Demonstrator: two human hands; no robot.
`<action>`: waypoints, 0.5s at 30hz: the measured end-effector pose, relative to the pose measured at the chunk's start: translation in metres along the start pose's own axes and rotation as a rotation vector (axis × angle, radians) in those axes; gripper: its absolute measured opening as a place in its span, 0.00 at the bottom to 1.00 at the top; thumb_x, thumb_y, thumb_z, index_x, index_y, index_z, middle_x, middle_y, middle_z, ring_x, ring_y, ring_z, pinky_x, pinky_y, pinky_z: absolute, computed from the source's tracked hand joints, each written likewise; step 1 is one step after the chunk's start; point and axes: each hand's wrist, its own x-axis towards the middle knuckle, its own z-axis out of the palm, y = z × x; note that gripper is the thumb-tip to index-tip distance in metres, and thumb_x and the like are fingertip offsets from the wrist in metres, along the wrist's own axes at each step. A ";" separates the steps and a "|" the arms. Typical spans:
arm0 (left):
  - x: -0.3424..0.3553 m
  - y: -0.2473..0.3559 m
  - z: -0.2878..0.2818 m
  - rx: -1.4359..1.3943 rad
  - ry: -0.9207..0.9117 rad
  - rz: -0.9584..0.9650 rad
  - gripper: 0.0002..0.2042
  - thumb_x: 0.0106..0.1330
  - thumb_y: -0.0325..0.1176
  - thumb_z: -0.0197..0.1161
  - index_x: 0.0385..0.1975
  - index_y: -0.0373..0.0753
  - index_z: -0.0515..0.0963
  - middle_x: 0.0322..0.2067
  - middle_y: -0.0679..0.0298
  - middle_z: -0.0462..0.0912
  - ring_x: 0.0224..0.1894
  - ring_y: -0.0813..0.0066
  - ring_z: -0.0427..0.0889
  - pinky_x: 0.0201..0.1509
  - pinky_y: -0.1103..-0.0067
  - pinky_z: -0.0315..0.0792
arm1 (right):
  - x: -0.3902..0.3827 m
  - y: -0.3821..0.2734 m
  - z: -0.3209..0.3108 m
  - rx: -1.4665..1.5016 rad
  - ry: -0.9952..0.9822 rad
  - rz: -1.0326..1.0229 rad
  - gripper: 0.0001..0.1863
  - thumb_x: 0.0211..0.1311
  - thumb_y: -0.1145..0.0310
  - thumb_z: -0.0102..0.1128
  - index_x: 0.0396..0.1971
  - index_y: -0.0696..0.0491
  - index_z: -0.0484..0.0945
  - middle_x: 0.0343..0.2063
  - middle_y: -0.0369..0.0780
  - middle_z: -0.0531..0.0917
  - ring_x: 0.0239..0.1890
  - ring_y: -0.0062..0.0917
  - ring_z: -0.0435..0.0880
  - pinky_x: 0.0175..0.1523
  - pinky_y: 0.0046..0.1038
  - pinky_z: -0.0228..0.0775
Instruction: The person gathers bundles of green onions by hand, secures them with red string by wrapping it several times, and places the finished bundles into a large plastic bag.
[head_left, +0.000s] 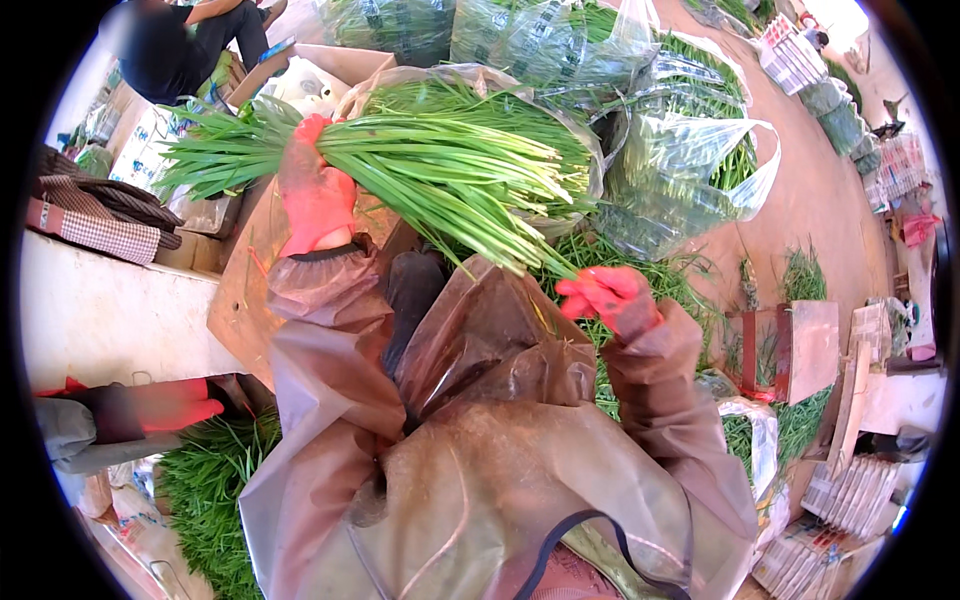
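Observation:
My left hand (315, 195), in a red-pink glove, is wrapped around a large bunch of garlic chives (430, 150) near its leafy end. The bunch lies slantwise across the view, its dark green tips to the left and its pale stem ends to the right. Below and right of those stem ends, my right hand (618, 298), also gloved, has its fingers pinched together on a few chive stalks. Directly behind the bunch sits an open plastic bag of more chives (480, 97). Brown translucent waterproof sleeves cover both my arms.
Clear plastic bags packed with greens (690, 160) stand at the far right. Loose chives (600, 250) lie behind my right hand. A wooden board (245, 310) is on my left, with a cardboard box (345, 62) beyond it. Another person (190, 50) sits far left.

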 end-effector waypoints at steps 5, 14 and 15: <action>-0.013 0.002 0.007 -0.060 -0.073 -0.063 0.07 0.53 0.25 0.51 0.29 0.29 0.67 0.28 0.55 0.71 0.30 0.65 0.72 0.38 0.74 0.68 | -0.036 0.047 -0.060 -0.160 0.221 0.284 0.10 0.52 0.74 0.48 0.33 0.62 0.74 0.24 0.43 0.78 0.20 0.21 0.74 0.25 0.20 0.65; -0.050 -0.009 0.028 0.049 -0.200 0.075 0.10 0.52 0.26 0.54 0.34 0.30 0.68 0.33 0.57 0.73 0.33 0.68 0.72 0.40 0.77 0.68 | 0.018 -0.049 0.047 0.127 0.267 -0.023 0.18 0.54 0.64 0.50 0.44 0.57 0.68 0.22 0.38 0.77 0.17 0.17 0.74 0.16 0.16 0.60; -0.056 0.000 0.033 0.053 -0.113 0.089 0.10 0.52 0.26 0.53 0.34 0.30 0.68 0.33 0.57 0.73 0.33 0.68 0.72 0.40 0.76 0.68 | 0.033 -0.059 0.063 0.163 0.272 0.043 0.17 0.54 0.63 0.51 0.41 0.57 0.69 0.19 0.35 0.75 0.13 0.13 0.68 0.15 0.15 0.56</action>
